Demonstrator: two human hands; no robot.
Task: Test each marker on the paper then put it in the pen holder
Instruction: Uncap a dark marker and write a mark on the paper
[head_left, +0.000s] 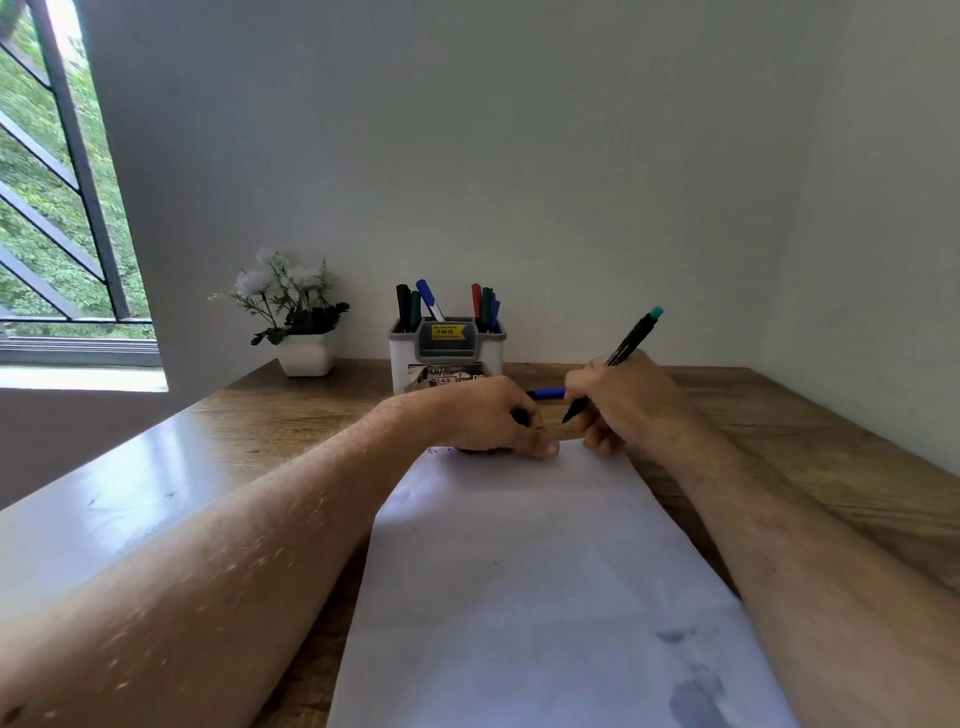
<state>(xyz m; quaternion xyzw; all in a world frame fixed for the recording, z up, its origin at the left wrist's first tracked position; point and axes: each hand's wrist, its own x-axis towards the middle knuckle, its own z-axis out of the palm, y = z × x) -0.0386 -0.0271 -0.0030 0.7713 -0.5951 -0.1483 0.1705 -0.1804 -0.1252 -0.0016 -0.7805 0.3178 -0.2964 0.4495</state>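
My right hand (621, 397) grips a black marker (631, 340) with a teal end, uncapped, its tip pointing down-left just above the far edge of the white paper (519, 571). My left hand (488, 415) rests on the paper's far edge, fingers curled round a small dark thing, probably the cap. A blue marker (545, 394) lies on the table between the hands. The white and grey pen holder (447, 353) stands behind, holding several markers.
A white pot with white flowers (304, 332) stands left of the holder on the wooden table (779, 415). A window is at far left. Grey smudges mark the paper's near right part. Walls close the table at back and right.
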